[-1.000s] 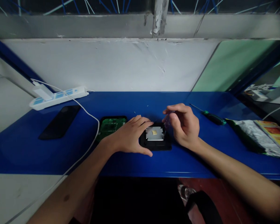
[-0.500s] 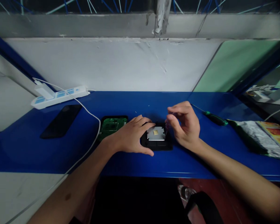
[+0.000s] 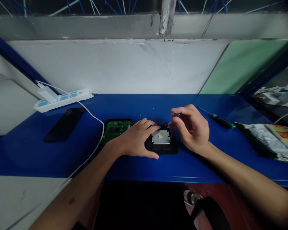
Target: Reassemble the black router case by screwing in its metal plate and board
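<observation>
Nearest, below the front edge of the blue worktop [image 3: 134,169], a curved black band [image 3: 212,206] shows beside some clear plastic [image 3: 192,197] against a red surface [image 3: 232,199].

On the worktop lies a black casing [image 3: 162,150], flat, with a silvery metal plate [image 3: 164,141] in it; a small yellowish square [image 3: 160,135] sits on the plate. The left hand [image 3: 136,140] is spread, its fingertips at the casing's back left part and its thumb near the front left, gripping nothing visible. The right hand [image 3: 195,129] has its fingers curled around a slim tool [image 3: 172,128] with a see-through purplish handle, held roughly upright at the plate's right edge; the tip is too small to make out.

Left of the casing, partly behind the left hand, is a green circuit board [image 3: 114,129] in a black frame. A silvery packet [image 3: 266,137] lies at the far right, and a dark flat slab [image 3: 64,124] at the left. A white cable [image 3: 92,117] runs between the slab and the board.

Behind the right hand rests a green-handled screwdriver [image 3: 222,121]. Two tiny pale bits [image 3: 140,115] lie behind the left hand. At the back left is a white power strip [image 3: 62,99], before a pale wall [image 3: 120,67].
</observation>
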`<action>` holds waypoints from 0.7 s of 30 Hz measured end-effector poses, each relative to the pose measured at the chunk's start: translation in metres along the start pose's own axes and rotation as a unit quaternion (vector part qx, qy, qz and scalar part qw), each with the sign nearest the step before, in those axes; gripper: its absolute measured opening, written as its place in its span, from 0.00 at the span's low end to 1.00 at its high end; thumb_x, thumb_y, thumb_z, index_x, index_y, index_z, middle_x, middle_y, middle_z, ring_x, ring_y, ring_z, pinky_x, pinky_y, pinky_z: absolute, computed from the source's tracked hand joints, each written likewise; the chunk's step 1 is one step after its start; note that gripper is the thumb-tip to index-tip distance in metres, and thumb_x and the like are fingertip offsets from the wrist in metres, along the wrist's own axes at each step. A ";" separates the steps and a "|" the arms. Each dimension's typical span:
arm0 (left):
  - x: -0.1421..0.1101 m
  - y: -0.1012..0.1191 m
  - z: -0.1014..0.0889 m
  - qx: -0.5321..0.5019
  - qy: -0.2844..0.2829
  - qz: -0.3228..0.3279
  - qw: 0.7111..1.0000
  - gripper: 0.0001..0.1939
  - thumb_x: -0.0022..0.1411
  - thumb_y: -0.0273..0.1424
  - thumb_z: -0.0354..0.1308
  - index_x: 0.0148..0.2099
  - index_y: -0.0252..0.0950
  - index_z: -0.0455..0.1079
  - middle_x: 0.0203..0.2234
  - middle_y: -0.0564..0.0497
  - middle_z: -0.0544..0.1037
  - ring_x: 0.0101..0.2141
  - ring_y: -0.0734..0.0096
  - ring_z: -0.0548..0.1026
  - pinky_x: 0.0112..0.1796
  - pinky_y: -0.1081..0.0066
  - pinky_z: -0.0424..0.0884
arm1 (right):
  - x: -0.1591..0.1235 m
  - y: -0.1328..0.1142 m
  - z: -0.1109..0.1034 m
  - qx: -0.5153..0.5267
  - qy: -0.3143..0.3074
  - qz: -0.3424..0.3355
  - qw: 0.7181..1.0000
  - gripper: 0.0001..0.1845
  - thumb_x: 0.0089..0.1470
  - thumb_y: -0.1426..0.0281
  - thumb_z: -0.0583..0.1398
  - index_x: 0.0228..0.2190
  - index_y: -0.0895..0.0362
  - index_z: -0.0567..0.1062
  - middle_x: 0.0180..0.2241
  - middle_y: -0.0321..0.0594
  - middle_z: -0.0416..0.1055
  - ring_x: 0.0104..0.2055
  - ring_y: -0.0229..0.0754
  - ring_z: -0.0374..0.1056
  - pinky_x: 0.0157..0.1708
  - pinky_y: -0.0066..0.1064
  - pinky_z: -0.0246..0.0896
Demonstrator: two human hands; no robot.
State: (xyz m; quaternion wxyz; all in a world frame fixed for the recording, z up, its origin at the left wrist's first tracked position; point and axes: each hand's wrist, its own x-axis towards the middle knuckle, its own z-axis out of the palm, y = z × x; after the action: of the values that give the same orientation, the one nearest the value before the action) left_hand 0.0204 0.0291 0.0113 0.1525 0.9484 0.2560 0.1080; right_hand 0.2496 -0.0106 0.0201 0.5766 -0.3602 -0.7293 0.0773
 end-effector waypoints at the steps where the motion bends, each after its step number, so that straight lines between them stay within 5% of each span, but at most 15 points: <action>1: 0.000 0.000 0.000 0.000 0.001 0.000 1.000 0.50 0.49 0.60 0.67 0.66 0.38 0.59 0.59 0.42 0.68 0.60 0.45 0.64 0.65 0.47 0.53 | 0.000 0.000 -0.001 0.003 -0.002 -0.001 1.000 0.17 0.61 0.73 0.61 0.51 0.49 0.74 0.37 0.39 0.70 0.32 0.39 0.72 0.32 0.36 0.74; 13: 0.001 0.001 -0.002 -0.003 0.001 -0.006 1.000 0.48 0.49 0.58 0.68 0.66 0.42 0.59 0.58 0.43 0.69 0.60 0.44 0.64 0.64 0.44 0.54 | 0.000 -0.005 -0.005 0.129 -0.040 0.009 0.991 0.15 0.68 0.70 0.49 0.47 0.52 0.74 0.34 0.38 0.77 0.32 0.39 0.75 0.31 0.35 0.74; 21: 0.002 0.002 -0.002 -0.001 -0.005 -0.013 1.000 0.50 0.48 0.59 0.68 0.66 0.41 0.58 0.59 0.41 0.68 0.62 0.43 0.63 0.65 0.45 0.52 | 0.004 0.000 0.001 0.000 0.012 -0.068 0.998 0.12 0.59 0.70 0.65 0.45 0.49 0.76 0.34 0.38 0.75 0.35 0.41 0.72 0.33 0.37 0.72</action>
State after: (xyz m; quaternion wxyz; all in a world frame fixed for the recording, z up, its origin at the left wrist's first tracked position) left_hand 0.0226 0.0286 0.0142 0.1560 0.9455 0.2673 0.1015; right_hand 0.2486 -0.0076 0.0228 0.5889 -0.3108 -0.7453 0.0338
